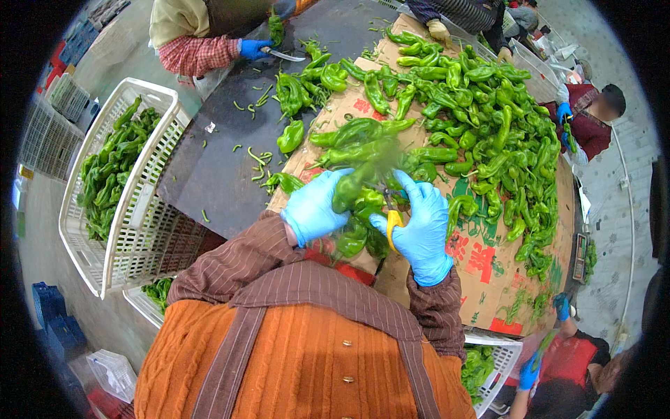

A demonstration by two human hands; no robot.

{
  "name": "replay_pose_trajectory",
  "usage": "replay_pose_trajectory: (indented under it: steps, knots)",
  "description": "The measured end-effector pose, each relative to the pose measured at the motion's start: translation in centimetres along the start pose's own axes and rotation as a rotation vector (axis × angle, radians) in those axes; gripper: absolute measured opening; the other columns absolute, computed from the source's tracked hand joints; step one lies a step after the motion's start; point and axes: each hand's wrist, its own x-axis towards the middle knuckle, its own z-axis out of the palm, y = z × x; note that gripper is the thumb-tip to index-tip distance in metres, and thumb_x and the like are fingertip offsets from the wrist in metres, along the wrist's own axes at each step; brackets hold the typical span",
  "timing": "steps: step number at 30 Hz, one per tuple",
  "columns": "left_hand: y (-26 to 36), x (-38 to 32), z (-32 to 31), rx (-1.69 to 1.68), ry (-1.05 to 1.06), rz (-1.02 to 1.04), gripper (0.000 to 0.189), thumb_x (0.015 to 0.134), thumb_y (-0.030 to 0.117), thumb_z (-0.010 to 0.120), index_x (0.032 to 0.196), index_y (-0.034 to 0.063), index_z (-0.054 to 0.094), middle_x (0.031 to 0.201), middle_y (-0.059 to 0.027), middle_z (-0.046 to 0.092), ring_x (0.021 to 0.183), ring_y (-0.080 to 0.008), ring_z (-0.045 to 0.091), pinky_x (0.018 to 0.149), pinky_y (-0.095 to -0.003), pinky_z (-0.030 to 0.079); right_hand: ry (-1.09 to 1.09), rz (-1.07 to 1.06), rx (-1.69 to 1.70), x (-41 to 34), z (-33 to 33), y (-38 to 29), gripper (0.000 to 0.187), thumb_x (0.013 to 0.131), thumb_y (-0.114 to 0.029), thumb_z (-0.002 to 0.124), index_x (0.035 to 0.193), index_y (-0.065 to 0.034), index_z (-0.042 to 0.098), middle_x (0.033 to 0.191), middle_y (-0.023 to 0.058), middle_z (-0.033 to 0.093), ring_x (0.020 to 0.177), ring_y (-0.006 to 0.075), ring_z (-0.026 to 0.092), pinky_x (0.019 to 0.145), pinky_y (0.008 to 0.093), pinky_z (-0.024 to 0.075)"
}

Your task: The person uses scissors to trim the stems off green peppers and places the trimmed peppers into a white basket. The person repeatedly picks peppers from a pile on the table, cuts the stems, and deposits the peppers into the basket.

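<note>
My left hand (317,206), in a light blue glove, is closed around a green pepper (348,193) whose upper end is blurred. Yellow-handled scissors (393,230) are in my gloved right hand (423,222), with the blades near that pepper's stem end, partly hidden. More green peppers (352,240) lie below and between my hands. Just beyond them, long peppers (361,149) rest on printed cardboard (479,293). A large heap of green peppers (502,131) covers the cardboard's right side.
White plastic crates with peppers stand at the left (141,209) and lower right (502,366). A co-worker's blue-gloved hand (255,48) holds a knife (285,55) across the dark tabletop (209,173), where cut stems lie. Other people work at the far side and right.
</note>
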Motion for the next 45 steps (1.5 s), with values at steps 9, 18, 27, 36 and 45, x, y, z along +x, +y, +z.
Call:
replay_pose_trajectory:
  steps: [9,18,27,36,45]
  knots:
    - [-2.0,-1.6,-8.2,0.373,0.319,0.009,0.052,0.068,0.006,0.069,0.119,0.0088,0.060,0.103,-0.0152,0.062,0.094,-0.0340,0.059,0.084,-0.0413,0.049,0.105,0.380,0.403,-2.3,0.7,2.6,0.029,0.075,-0.012,0.081,0.099,-0.0036,0.068,0.076,-0.0015,0.062,0.060,0.0061,0.052,0.051,0.0216,0.0402]
    - [-5.9,-7.2,-34.6,1.242,0.884,-0.244,0.094,0.063,0.021,0.086,0.140,0.0037,0.035,0.129,-0.0227,0.051,0.112,-0.0369,0.055,0.097,-0.0420,0.045,0.225,0.768,0.602,-8.0,1.2,6.8,0.022,0.084,-0.004,0.071,0.105,-0.0037,0.066,0.082,-0.0022,0.060,0.070,0.0044,0.052,0.060,0.0200,0.0410]
    - [-5.5,10.0,-2.8,0.440,-0.040,-0.062,0.126,0.053,0.038,0.090,0.150,0.0081,0.016,0.149,-0.0263,0.027,0.138,-0.0437,0.024,0.113,-0.0452,0.024,0.234,0.724,0.610,-8.7,3.3,5.6,0.028,0.078,-0.005,0.077,0.104,-0.0024,0.067,0.073,-0.0055,0.056,0.063,0.0022,0.044,0.055,0.0186,0.0363]
    - [-11.1,13.3,-1.0,0.106,-0.140,-0.156,0.102,0.062,0.027,0.077,0.148,0.0091,0.025,0.126,-0.0226,0.056,0.114,-0.0318,0.058,0.097,-0.0360,0.045,0.196,0.930,0.561,-10.0,2.8,4.8,0.022,0.083,0.002,0.069,0.104,-0.0001,0.066,0.082,-0.0004,0.061,0.072,0.0041,0.052,0.062,0.0191,0.0438]
    - [-8.3,8.7,-4.6,-1.122,-0.029,-0.280,0.067,0.081,0.008,0.067,0.141,0.0040,0.037,0.129,-0.0127,0.054,0.110,-0.0203,0.059,0.089,-0.0323,0.051,0.205,0.615,0.635,-6.3,4.0,3.1,0.027,0.081,-0.002,0.072,0.107,-0.0036,0.066,0.085,-0.0006,0.061,0.073,0.0051,0.052,0.066,0.0212,0.0466]
